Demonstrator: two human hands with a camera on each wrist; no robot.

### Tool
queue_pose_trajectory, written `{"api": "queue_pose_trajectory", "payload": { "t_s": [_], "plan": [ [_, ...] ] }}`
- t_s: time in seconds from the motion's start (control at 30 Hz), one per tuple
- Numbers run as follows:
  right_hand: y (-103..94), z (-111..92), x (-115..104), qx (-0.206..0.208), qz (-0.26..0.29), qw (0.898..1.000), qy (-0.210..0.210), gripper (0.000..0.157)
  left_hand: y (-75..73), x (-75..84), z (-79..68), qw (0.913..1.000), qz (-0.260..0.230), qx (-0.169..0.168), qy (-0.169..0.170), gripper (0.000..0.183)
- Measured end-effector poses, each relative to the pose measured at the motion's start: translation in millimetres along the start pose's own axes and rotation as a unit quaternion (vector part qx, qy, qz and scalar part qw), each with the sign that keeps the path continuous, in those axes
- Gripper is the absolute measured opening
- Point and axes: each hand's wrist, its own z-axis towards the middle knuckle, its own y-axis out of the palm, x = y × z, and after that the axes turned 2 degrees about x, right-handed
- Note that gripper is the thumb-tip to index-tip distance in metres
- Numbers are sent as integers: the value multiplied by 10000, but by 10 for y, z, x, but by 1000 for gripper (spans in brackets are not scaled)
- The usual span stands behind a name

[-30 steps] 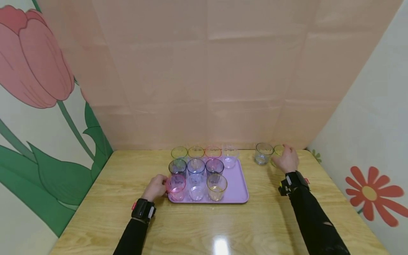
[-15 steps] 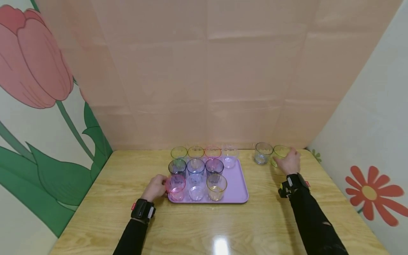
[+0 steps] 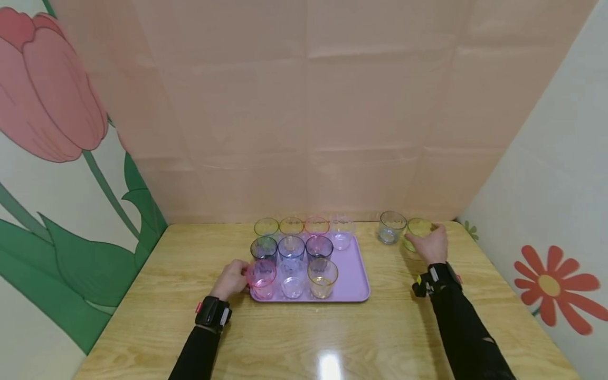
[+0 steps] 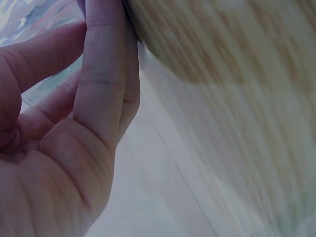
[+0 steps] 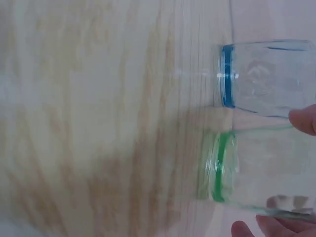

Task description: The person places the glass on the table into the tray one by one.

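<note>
My right hand (image 3: 431, 245) grips a yellow-green drinking glass (image 3: 418, 228), thumb on one side and fingers on the other. In the right wrist view its base (image 5: 219, 165) looks green, close to the tabletop. Beside it stands a clear glass with a bluish base (image 5: 261, 74). At the front left of the purple tray (image 3: 353, 279), my left hand (image 3: 230, 279) pinches the tray's edge beside a pink glass (image 3: 262, 287). A sliver of purple shows between thumb and fingers in the left wrist view. Parts of the left fingers are hidden behind the pink glass.
The tray bears several tinted glasses in rows, including a dark-rimmed purple one (image 3: 319, 248) and an amber one (image 3: 323, 285). A pinkish sheet (image 3: 304, 116) hangs along the table's back edge. Walls with painted flowers flank the wooden table (image 3: 294, 338).
My right hand has shifted slightly right and towards me around the yellow-green glass, uncovering more of its rim; the glass has moved slightly the same way. The left hand stays put.
</note>
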Motion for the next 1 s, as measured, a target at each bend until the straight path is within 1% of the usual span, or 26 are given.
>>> {"api": "queue_pose_trajectory", "payload": {
  "t_s": [0.1, 0.17, 0.3, 0.4, 0.5, 0.57, 0.73, 0.8, 0.9, 1.0],
  "plan": [
    [8, -36, -7, 176, 383, 9991, 111, 94, 8, 7, 0, 10000, 9, -26, 5, 19],
    [16, -53, -24, 416, 584, 9973, 147, 92, 9, 8, -4, 10000, 23, -32, 25, 19],
    [23, -74, -74, 858, 943, 9917, 172, 90, 12, 0, -4, 10000, 27, -40, 17, 20],
    [15, -103, -122, 1016, 1259, 9865, 241, 87, 14, -3, 4, 10000, 27, -44, -40, 19],
    [9, -144, -158, 1116, 1540, 9813, 291, 86, 13, 0, 10, 9999, -16, -85, -126, 19],
    [7, -180, -172, 1174, 1596, 9798, 265, 85, 11, 5, 9, 9997, -69, -129, -170, 20],
    [16, -286, -197, 1209, 1497, 9811, 207, 85, 20, 10, 3, 9994, -207, -167, -221, 23],
    [25, -348, -229, 1209, 1610, 9793, 189, 85, 27, 9, 2, 9994, -214, -160, -222, 23],
    [62, -456, -305, 1259, 2012, 9714, 59, 85, 24, 11, 0, 9994, -212, -160, -234, 22],
    [127, -571, -411, 1285, 2454, 9608, -78, 83, 11, 15, 4, 9994, -209, -157, -240, 22]
  ]
}}
